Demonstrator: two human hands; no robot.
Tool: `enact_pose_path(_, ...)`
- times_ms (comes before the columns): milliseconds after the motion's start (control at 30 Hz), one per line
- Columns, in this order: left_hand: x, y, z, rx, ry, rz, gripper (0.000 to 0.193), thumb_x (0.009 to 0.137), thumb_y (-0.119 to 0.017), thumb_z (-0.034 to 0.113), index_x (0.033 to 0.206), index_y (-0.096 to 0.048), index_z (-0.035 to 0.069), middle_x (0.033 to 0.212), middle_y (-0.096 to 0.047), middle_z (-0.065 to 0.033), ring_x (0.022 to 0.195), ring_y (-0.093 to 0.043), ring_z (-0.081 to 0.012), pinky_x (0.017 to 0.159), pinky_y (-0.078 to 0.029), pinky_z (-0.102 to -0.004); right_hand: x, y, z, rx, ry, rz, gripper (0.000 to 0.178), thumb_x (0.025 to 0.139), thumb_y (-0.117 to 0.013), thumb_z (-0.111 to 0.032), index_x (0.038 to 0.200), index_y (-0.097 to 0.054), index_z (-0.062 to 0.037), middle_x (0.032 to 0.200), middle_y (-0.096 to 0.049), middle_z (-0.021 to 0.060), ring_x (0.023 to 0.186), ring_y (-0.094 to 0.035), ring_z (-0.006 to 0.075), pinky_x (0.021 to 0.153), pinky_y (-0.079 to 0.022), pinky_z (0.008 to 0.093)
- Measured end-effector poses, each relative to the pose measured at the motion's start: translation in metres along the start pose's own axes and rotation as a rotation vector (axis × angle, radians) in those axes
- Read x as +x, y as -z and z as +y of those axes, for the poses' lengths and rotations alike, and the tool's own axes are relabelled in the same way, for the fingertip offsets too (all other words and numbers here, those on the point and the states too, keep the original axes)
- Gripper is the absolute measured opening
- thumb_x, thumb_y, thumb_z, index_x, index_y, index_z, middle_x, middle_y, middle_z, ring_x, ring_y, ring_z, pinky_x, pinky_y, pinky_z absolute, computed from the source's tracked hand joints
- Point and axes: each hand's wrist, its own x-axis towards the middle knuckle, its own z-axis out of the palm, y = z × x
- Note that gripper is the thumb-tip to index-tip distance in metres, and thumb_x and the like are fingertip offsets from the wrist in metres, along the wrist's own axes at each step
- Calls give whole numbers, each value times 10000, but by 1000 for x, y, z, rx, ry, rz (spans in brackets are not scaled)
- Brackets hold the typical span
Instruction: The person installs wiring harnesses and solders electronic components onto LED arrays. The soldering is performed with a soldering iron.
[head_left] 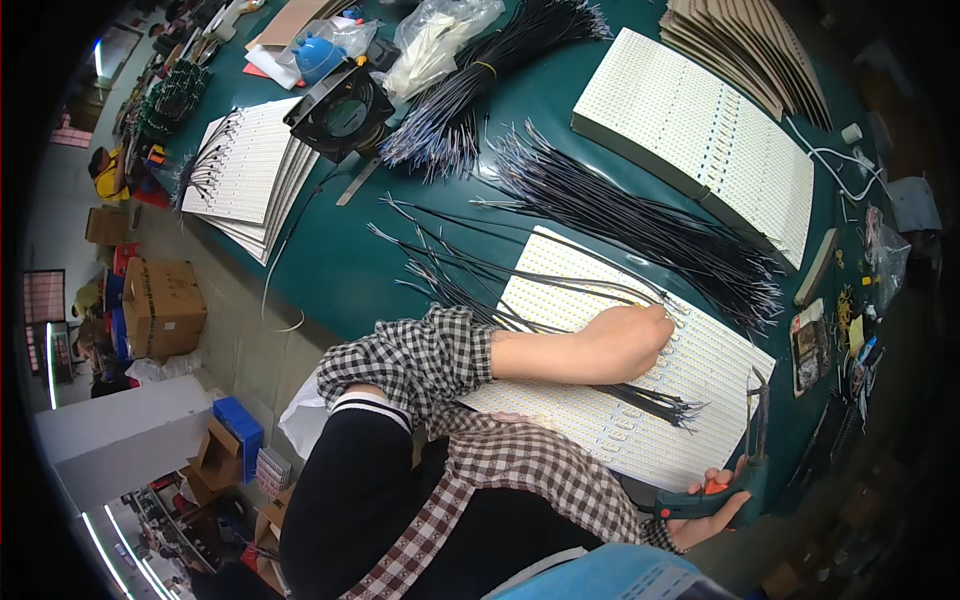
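Observation:
A white LED board (560,262) dotted with rows of small yellowish squares lies on the table before me. My left hand (625,342) is over its middle, fingers pinched together on the end of a thin black wire, close to a row of solder pads. Several black wires (455,255) run leftward from there, and a small bundle of black wires (645,402) lies on the board below my wrist. At the board's right corner my right hand (712,508) is wrapped round a green soldering gun (745,500) with a red trigger. Its tip points up, apart from the wire.
Beyond the board lies a large bundle of black wires (630,215), with another bundle (470,95) farther back. A stack of LED boards (690,120) stands at the back right. At the left are a small black fan (345,115) and wired boards (245,170).

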Motion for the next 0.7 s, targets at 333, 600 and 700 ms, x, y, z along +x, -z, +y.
enact_pose_path(333, -6, 26, 21, 84, -21, -65, 273, 803, -617, 108, 1039, -529, 3, 966, -544, -174, 894, -550, -349, 745, -450, -421, 67, 66, -21, 678, -194, -78, 527, 935, -500, -412, 1241, -467, 16, 796, -519, 2, 777, -544, 106, 491, -483, 199)
enact_pose_path(600, -13, 33, 24, 40, -17, -28, 234, 779, -651, 66, 988, -560, 11, 956, -577, -151, 854, -588, -329, 711, -472, -368, 158, 125, -18, 830, -217, -121, 485, 910, -560, -383, 1152, -534, 37, 876, -582, 44, 891, -583, 148, 559, -547, 222)
enact_pose_path(700, -25, 38, 21, 74, 24, 6, 222, 781, -650, 70, 976, -561, 13, 962, -577, -149, 879, -581, -330, 731, -470, -380, 195, 113, -13, 824, -385, -194, 490, 907, -565, -374, 1138, -543, 59, 847, -587, 55, 832, -592, 139, 571, -533, 223)
